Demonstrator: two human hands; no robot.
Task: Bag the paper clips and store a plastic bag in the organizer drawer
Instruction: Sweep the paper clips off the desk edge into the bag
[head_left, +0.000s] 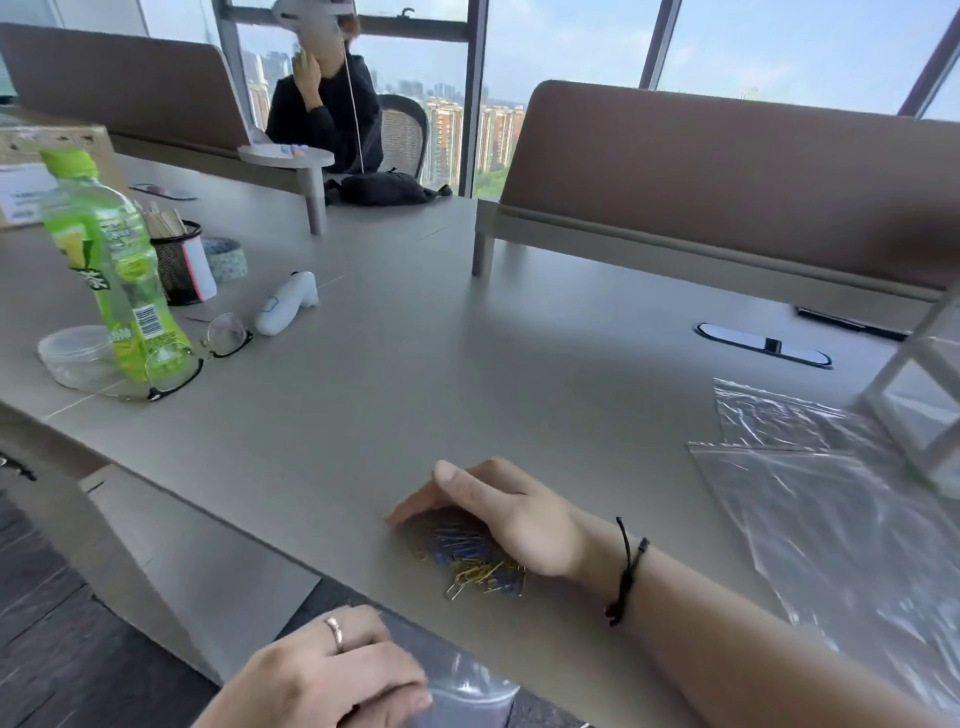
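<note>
Head view: a grey tabletop (467, 364) is shown, with plastic bags (831, 519) at right. Paper clips (467, 561) are cupped under the right hand (509, 519), fingers together. Another bag (467, 691) is gripped by the left hand (332, 675).

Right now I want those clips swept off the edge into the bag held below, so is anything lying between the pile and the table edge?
Nothing visible does. The paper clips lie under the cupped right hand, close to the table edge, with bare tabletop between. The left hand holds a plastic bag just below that edge.
</note>
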